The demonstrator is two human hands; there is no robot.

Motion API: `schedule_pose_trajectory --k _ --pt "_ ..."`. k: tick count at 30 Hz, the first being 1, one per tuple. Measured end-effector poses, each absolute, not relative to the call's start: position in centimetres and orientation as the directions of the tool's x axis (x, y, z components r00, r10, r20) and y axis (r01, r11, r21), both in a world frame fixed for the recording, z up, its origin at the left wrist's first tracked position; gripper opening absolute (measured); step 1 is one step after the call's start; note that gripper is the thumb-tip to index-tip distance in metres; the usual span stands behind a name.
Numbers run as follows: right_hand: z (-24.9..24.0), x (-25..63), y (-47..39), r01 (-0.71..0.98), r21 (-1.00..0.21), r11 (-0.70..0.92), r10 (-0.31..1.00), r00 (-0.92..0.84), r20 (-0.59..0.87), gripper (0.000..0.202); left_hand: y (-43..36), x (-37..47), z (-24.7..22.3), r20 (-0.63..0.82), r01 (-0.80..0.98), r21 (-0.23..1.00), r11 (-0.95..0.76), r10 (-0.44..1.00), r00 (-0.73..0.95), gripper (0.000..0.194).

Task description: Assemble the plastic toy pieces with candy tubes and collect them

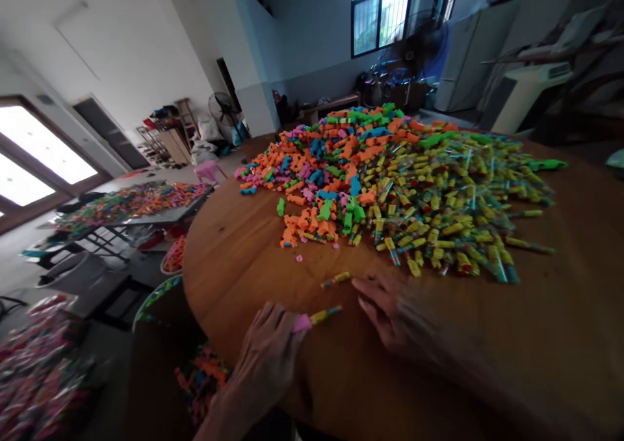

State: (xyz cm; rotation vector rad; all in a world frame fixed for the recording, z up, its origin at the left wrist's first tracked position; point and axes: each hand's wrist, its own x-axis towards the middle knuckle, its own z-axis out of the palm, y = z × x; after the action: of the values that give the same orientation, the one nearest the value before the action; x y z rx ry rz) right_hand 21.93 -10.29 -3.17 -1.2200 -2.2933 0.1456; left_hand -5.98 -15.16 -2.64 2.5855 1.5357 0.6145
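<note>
My left hand is closed over the table's near edge, pinching a small pink plastic piece. From that piece a thin yellow wrapped tube with a bluish end sticks out to the right. My right hand, slightly blurred, rests low over the wood with thumb and forefinger apart and nothing visible between them. Just left of its fingertips lies a similar yellow tube, apart from the hand or barely touching; I cannot tell which. Beyond, a big heap of yellow wrapped tubes adjoins a pile of coloured plastic pieces.
The round wooden table fills the middle. Below its left edge stands a bin, with loose coloured pieces nearby. Farther left, a second table bears another heap. Bagged items lie at lower left. A standing fan is behind.
</note>
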Motion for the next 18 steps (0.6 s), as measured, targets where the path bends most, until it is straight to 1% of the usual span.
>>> schedule_pose_trajectory --k 2,4,6,7,8,10,11,13,15,18 --pt "-2.9 21.2 -8.9 0.753 -0.247 0.61 0.777 -0.506 0.374 0.035 -16.2 -10.2 -2.6 0.319 0.871 0.231 -0.433 0.88 0.353 0.017" --pt "-2.7 20.3 -7.9 0.742 -0.185 0.644 0.756 -0.581 0.302 0.046 -16.3 -13.9 -2.2 0.398 0.93 0.158 -0.332 0.883 0.248 0.019" --pt "-2.5 19.3 -7.2 0.734 -0.16 0.66 0.749 -0.626 0.216 0.051 -15.4 -15.9 -1.3 0.456 0.972 0.099 -0.212 0.878 0.145 0.028" --pt "-2.5 18.8 -7.0 0.732 -0.154 0.664 0.747 -0.641 0.176 0.05 -14.6 -16.2 -0.8 0.463 0.98 0.092 -0.176 0.879 0.114 0.032" --pt "-2.6 18.4 -6.9 0.73 -0.152 0.666 0.746 -0.651 0.143 0.048 -13.4 -16.0 -0.3 0.452 0.982 0.104 -0.157 0.887 0.094 0.035" --pt "-3.0 17.9 -7.0 0.744 -0.148 0.652 0.758 -0.641 0.12 0.043 -10.4 -14.5 0.5 0.402 0.972 0.166 -0.163 0.912 0.084 0.037" --pt "-3.2 17.8 -7.1 0.753 -0.143 0.642 0.767 -0.629 0.127 0.042 -8.5 -13.4 0.7 0.365 0.968 0.202 -0.149 0.929 0.067 0.038" --pt "-3.5 18.0 -7.5 0.778 -0.128 0.616 0.787 -0.599 0.146 0.04 -4.5 -11.1 0.7 0.329 0.963 0.226 -0.145 0.942 0.064 0.04" --pt "-3.6 18.5 -8.0 0.803 -0.118 0.584 0.809 -0.564 0.167 0.037 -0.5 -9.2 0.2 0.288 0.961 0.249 -0.121 0.957 0.046 0.037" --pt "-3.2 19.4 -8.8 0.802 -0.181 0.57 0.815 -0.523 0.248 0.03 4.0 -7.3 -0.6 0.211 0.959 0.272 -0.085 0.977 0.027 0.029"
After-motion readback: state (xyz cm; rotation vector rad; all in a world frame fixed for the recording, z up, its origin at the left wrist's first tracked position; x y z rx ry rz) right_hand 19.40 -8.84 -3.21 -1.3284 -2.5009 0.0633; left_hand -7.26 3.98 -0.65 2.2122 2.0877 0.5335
